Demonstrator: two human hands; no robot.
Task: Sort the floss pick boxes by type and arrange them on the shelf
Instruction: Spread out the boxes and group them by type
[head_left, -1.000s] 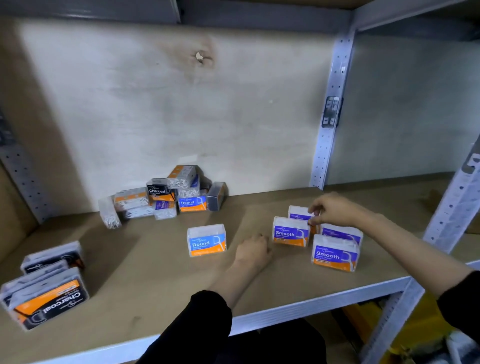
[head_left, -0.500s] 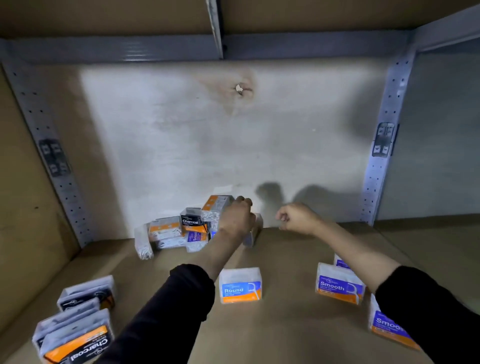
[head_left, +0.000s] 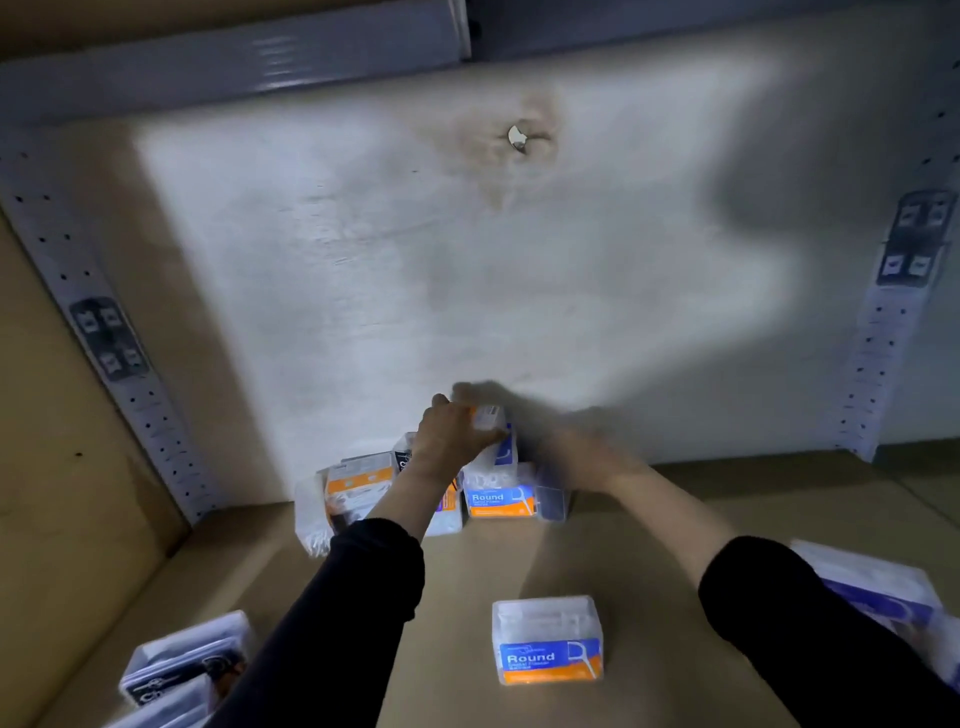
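Note:
A heap of floss pick boxes (head_left: 363, 493) lies against the back wall of the shelf (head_left: 467, 566). My left hand (head_left: 449, 436) is closed on a clear box with an orange top (head_left: 491, 418) at the top of the heap, lifted slightly. My right hand (head_left: 576, 454) is blurred, just right of that box, at the heap's right side; its fingers cannot be made out. A blue and orange "Round" box (head_left: 500, 501) stands at the heap's front. Another "Round" box (head_left: 548, 642) stands alone nearer to me.
Black charcoal boxes (head_left: 182, 670) lie at the lower left. Purple "Smooth" boxes (head_left: 872, 592) show at the right edge behind my right sleeve. Perforated metal uprights (head_left: 130, 374) stand at both back corners. A brown side panel closes the left.
My head moved closer to the heap. My left hand closed on the top box and raised it. My right hand swung left from beside the heap toward that box.

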